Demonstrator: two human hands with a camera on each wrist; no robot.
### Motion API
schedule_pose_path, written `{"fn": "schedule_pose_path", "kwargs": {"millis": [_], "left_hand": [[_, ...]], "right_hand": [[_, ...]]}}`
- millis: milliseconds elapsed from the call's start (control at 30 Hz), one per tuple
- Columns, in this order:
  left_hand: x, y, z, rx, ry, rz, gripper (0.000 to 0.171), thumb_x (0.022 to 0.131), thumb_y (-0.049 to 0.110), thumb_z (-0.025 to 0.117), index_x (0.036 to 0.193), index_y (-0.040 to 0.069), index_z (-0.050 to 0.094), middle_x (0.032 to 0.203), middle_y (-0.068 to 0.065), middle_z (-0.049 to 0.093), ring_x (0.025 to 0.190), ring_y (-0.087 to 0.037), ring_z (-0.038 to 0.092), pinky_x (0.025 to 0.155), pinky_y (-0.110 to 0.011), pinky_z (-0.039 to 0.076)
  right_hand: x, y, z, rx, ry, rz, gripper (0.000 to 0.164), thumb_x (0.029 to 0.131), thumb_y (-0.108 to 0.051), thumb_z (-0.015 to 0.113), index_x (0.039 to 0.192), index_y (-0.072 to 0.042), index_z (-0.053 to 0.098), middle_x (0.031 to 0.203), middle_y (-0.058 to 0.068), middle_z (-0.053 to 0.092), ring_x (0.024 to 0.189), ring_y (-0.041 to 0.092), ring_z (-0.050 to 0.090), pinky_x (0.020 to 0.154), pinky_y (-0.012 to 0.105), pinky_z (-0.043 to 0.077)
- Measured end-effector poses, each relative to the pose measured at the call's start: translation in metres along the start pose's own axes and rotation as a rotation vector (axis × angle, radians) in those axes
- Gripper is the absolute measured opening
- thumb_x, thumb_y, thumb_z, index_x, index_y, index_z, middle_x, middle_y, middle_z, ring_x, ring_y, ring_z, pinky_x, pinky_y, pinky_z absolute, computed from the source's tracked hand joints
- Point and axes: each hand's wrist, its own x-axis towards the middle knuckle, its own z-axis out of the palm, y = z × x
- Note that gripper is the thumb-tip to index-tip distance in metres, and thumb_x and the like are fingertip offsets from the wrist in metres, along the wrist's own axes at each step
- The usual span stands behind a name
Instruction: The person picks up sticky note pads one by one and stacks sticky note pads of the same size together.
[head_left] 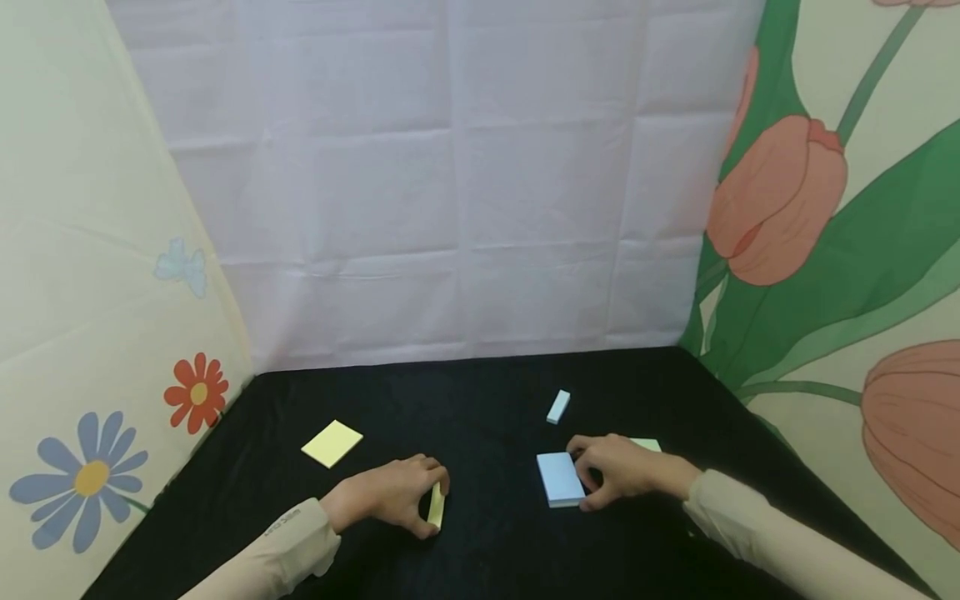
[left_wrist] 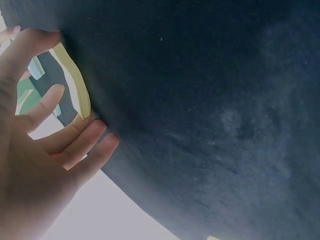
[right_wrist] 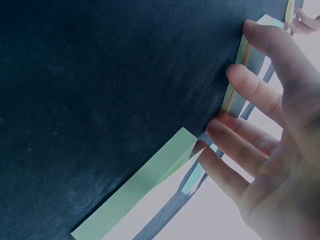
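My left hand (head_left: 397,493) pinches a narrow yellow sticky note pad (head_left: 437,507) by its two ends. In the left wrist view this pad (left_wrist: 76,82) stands on edge and bows slightly between thumb and fingers. My right hand (head_left: 618,467) grips the right side of a light blue sticky note pad (head_left: 559,477), thumb at the near corner and fingertips toward the far one. From the right wrist, layered edges (right_wrist: 235,85) show green and orange bands under that pad. A pale green pad (right_wrist: 145,185) lies beside the right hand's outer fingers, mostly hidden behind the hand in the head view.
A square yellow sticky note pad (head_left: 332,443) lies on the black cloth (head_left: 465,417) at the left. Farther back on the right is a small narrow light blue pad (head_left: 558,407). A white curtain (head_left: 450,208) hangs behind the table, with flowered cloths at both sides.
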Motion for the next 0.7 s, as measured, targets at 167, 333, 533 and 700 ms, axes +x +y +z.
{"fn": "schedule_pose_path", "kwargs": {"millis": [167, 333, 533, 700], "left_hand": [[0.000, 0.001, -0.001, -0.016, 0.002, -0.013, 0.047, 0.074, 0.055, 0.062, 0.108, 0.027, 0.048, 0.105, 0.009, 0.045, 0.088, -0.008, 0.040, 0.068, -0.025, 0.040], [0.001, 0.005, -0.001, -0.016, 0.027, -0.005, 0.045, 0.075, 0.056, 0.061, 0.107, 0.026, 0.048, 0.104, 0.008, 0.046, 0.088, -0.007, 0.041, 0.069, -0.025, 0.040], [0.007, 0.008, 0.001, -0.006, 0.044, 0.009, 0.044, 0.076, 0.057, 0.059, 0.106, 0.026, 0.048, 0.106, 0.007, 0.046, 0.091, -0.008, 0.041, 0.072, -0.025, 0.040], [0.012, 0.010, 0.002, 0.018, 0.061, 0.015, 0.044, 0.076, 0.058, 0.058, 0.105, 0.026, 0.049, 0.106, 0.008, 0.046, 0.090, -0.008, 0.041, 0.073, -0.024, 0.040]], "right_hand": [[0.000, 0.000, 0.000, 0.000, -0.008, 0.015, 0.031, 0.072, -0.055, 0.065, 0.061, -0.031, 0.049, 0.117, -0.001, 0.050, 0.083, 0.004, 0.049, 0.068, 0.026, 0.042], [0.001, -0.001, -0.001, 0.003, -0.023, 0.022, 0.031, 0.071, -0.055, 0.066, 0.061, -0.031, 0.050, 0.117, 0.000, 0.050, 0.084, 0.005, 0.049, 0.069, 0.026, 0.041], [0.001, -0.001, -0.001, 0.037, -0.030, -0.011, 0.031, 0.072, -0.053, 0.066, 0.061, -0.029, 0.050, 0.116, 0.002, 0.049, 0.087, 0.006, 0.048, 0.070, 0.025, 0.041], [0.001, -0.002, -0.004, 0.049, -0.036, -0.019, 0.031, 0.072, -0.051, 0.067, 0.061, -0.028, 0.050, 0.116, 0.003, 0.048, 0.092, 0.009, 0.049, 0.074, 0.026, 0.042]]}}
